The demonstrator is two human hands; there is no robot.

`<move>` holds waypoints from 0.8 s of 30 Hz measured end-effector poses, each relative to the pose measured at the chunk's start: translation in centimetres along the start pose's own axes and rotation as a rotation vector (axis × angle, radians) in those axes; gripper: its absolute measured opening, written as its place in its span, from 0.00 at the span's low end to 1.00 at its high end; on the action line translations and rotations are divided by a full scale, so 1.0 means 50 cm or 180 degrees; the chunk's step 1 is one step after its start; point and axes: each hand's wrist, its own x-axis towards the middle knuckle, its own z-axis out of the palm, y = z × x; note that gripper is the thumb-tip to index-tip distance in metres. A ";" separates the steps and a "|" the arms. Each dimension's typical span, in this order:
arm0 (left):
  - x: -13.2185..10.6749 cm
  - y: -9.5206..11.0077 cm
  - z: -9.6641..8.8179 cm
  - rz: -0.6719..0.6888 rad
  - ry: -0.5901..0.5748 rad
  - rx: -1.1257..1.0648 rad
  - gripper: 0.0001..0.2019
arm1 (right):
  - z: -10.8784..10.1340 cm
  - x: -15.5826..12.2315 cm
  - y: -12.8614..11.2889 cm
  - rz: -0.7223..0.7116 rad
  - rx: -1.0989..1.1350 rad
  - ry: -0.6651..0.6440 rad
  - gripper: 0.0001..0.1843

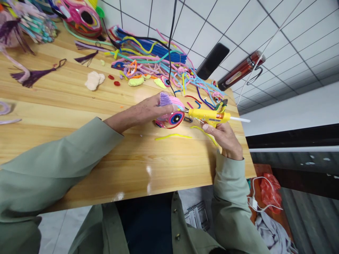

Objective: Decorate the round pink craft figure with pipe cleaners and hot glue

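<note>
My left hand [152, 110] is closed on a colourful pipe-cleaner figure [169, 121], which has a pink and red ringed eye and a purple ridged piece on top. My right hand [225, 137] grips a yellow hot glue gun [205, 114] by its handle. The gun's metal nozzle points left and meets the figure's edge just above the eye; whether glue is coming out I cannot make out. A white glue stick [240, 119] juts from the gun's back end. On the table below lie yellow pipe-cleaner strips [173, 136].
Loose pipe cleaners [159, 58] are heaped along the tiled wall, near a black phone [213, 60] and a red thermos [241, 70]. Purple tassels [37, 74] and beige pieces [94, 80] lie left on the wooden table [79, 169]. A black cord [172, 31] hangs behind the figure.
</note>
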 end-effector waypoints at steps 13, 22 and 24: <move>-0.002 0.007 0.000 -0.0058 -0.0063 -0.0019 0.30 | 0.002 0.003 0.004 -0.0049 -0.0116 -0.0052 0.34; 0.001 -0.001 -0.003 -0.0081 -0.0001 0.0014 0.29 | 0.002 0.001 -0.001 -0.0098 0.0245 0.0060 0.32; 0.002 -0.004 -0.004 -0.0092 0.0023 0.0069 0.30 | -0.003 0.001 -0.005 -0.0192 0.0439 0.0179 0.33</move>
